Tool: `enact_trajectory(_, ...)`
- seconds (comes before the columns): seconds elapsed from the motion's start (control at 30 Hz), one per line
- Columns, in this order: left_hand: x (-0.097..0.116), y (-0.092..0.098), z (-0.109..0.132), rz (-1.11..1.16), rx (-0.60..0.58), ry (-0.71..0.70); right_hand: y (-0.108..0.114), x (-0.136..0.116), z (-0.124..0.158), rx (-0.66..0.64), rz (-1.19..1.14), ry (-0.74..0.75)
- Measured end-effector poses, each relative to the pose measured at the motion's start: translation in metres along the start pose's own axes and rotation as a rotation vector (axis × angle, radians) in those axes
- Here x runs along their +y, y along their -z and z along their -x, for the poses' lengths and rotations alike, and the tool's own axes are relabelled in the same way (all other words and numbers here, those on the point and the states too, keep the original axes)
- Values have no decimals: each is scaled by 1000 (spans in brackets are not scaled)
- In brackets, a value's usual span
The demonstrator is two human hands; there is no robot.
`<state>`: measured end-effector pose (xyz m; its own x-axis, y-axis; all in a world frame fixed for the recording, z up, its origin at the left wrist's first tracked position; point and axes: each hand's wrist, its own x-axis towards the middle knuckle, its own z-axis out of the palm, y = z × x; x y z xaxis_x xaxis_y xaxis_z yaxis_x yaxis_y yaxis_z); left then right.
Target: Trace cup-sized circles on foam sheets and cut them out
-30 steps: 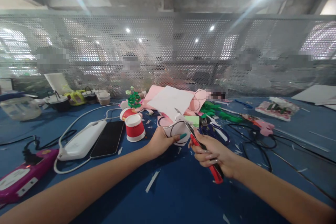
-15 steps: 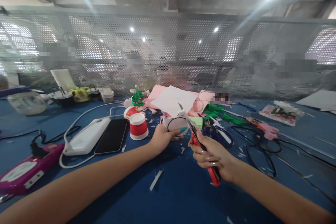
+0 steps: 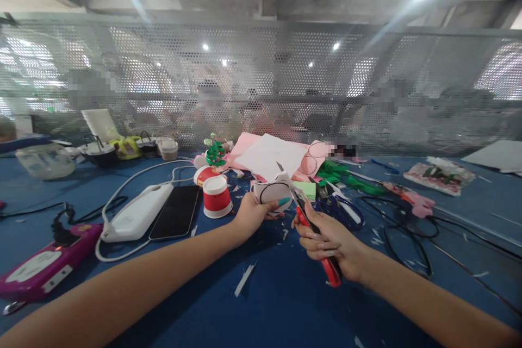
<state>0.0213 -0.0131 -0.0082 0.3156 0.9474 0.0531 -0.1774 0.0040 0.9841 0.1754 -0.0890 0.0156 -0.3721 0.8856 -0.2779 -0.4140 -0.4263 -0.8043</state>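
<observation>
My left hand [image 3: 253, 216] pinches a small piece of white paper [image 3: 267, 191] that carries a black drawn circle. Wrapped round red-handled scissors [image 3: 305, 218] is my right hand [image 3: 326, 242], to the right of the paper. The scissor blades point up and away, spread apart, with the paper's right edge at them. Just left of my left hand stands a red and white paper cup [image 3: 217, 196], upside down, and another red cup [image 3: 206, 174] lies behind it. White and pink sheets [image 3: 269, 153] lie beyond my hands; one pink part has drawn circles.
On the left are a phone [image 3: 175, 212], a white power bank [image 3: 138, 212] and a purple power strip [image 3: 51, 261] with cables. Dark blue scissors [image 3: 354, 215], green strips [image 3: 336, 171] and black cables [image 3: 408, 239] lie on the right. Paper scraps [image 3: 244, 280] dot the blue table. A perforated screen [image 3: 261, 81] stands behind.
The view has shifted very slightly, so the table items sit a little further right. Both hands keep their hold on the paper and the scissors, almost unmoved.
</observation>
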Motion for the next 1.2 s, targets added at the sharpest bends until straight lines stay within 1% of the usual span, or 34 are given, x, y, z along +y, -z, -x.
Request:
enact_trajectory(0.1, 0, 0, -1, -14, 10, 2, 0, 0, 0, 8, 1, -3)
enact_trajectory(0.27, 2, 0, -1, -28, 11, 7, 0, -2, -1, -6, -4, -57)
enact_trajectory(0.47, 1, 0, -1, -20, 11, 9, 1, -3, -2, 49, -3, -98)
enact_trajectory(0.73, -1, -1, -2, -44, 21, 1, 3, -1, -4, 78, 22, -143)
enact_trajectory(0.93, -1, 0, -2, -76, -25, -19, 12, 1, -7, 73, 45, -176)
enact_trajectory(1.03, 0, -1, -1, -38, -64, -45, 17, 3, -6, 39, 50, -121)
enact_trajectory(1.13, 1, -3, 0, -5, -96, -81, 17, 3, -2, -10, 73, -4)
enact_trajectory(1.2, 2, -4, 1, -33, -104, -131, 15, 0, 0, -25, 60, 58)
